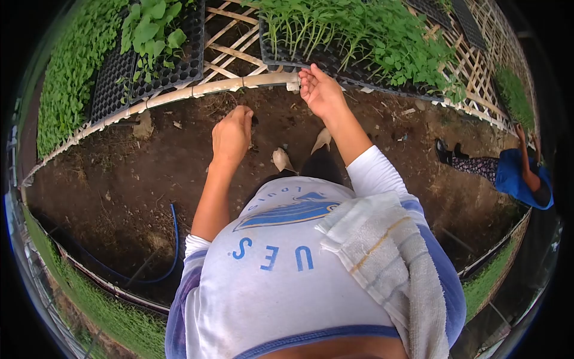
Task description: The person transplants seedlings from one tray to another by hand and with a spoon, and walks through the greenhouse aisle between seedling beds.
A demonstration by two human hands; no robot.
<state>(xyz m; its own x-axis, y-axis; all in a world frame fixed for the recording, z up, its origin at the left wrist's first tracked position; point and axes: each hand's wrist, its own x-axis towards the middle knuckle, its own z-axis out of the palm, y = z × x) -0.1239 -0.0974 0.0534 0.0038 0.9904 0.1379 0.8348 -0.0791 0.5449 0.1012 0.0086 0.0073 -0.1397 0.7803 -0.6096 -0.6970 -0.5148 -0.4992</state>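
Note:
My left hand (232, 136) is closed, fingers pressed together, over the bare soil in front of the bench. Anything in its grasp is too small or hidden to name. My right hand (323, 91) is raised higher, thumb and fingers pinched at the front edge of a black seedling tray (281, 62); whatever it may hold cannot be made out. Tall green seedlings (353, 36) grow densely in that tray, just beyond my right fingers. The bench's pale front rail (230, 84) runs past both hands.
Left along the bench are a black cell tray (170, 66) and leafy seedlings (152, 27). Wooden lattice (233, 39) forms the bench top. A blue hose (176, 239) lies on the soil. To the right, another person (520, 170) in blue stands at the bench.

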